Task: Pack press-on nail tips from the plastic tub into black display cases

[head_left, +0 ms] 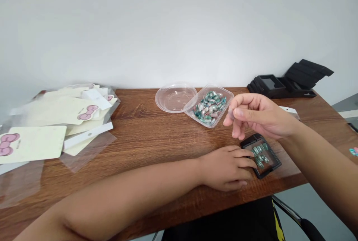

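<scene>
Your right hand [260, 116] pinches a small piece [231, 114] above the table [134, 136]; your left hand [226, 168], fingers slightly parted, touches the black case [270, 167]. A slack pinch could drop it; a bump could jumble the nails [261, 158].

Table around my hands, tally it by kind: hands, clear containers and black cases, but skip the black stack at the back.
Hands: 2, left hand and right hand
Clear containers: 2, round dish and square tub
Black case: 1
Total: 5

black-framed case [270, 168] lies flat, bearing green nails [262, 158]; pinched piece [231, 114] seemingly translucent.
</scene>
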Tool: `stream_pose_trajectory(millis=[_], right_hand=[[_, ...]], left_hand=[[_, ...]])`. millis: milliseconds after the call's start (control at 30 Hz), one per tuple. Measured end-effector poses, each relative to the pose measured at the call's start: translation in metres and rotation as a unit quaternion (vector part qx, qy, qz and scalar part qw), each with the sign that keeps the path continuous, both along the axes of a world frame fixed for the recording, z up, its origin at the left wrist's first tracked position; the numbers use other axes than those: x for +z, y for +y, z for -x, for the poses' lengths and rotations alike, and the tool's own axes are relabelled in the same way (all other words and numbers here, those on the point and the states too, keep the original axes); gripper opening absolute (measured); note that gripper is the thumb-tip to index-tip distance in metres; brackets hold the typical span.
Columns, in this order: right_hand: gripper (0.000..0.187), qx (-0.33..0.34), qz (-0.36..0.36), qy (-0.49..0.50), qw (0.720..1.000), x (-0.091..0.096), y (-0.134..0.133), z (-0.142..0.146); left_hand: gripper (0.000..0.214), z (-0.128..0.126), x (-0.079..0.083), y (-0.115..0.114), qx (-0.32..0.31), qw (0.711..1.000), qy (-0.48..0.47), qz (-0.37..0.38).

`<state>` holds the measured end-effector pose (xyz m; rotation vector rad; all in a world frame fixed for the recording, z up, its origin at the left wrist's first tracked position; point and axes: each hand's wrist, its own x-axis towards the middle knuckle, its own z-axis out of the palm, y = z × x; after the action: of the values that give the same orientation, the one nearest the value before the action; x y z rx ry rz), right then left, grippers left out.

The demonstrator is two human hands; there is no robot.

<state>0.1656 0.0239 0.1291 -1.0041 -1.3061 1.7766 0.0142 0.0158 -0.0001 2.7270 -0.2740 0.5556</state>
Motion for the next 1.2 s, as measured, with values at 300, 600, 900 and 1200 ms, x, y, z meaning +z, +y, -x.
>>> stream_pose_trajectory(millis=[300,600,900,1200], right_hand=[[0.026,-0.058,-0.119,-0.183,0.974,-0.003,0.016,-0.005],[0.027,-0.002,-0.296,-0.594,0.748,-0.019,0.07,0.014],[0.012,0.163,-0.252,-0.65,0.698,-0.021,0.079,0.038],[0.014,0.182,-0.261,-0.658,0.683,-0.031,0.083,0.04]], left_hand=[[0.022,0.0,0.003,0.0,0.0,1.0,0.013,-0.004],[0.022,0.001,0.002,0.0,0.001,1.0,0.021,-0.009],[0.023,0.001,0.004,0.0,0.0,0.999,0.035,-0.014],[0.024,0.0,0.005,0.0,0.002,0.998,0.059,-0.022]])
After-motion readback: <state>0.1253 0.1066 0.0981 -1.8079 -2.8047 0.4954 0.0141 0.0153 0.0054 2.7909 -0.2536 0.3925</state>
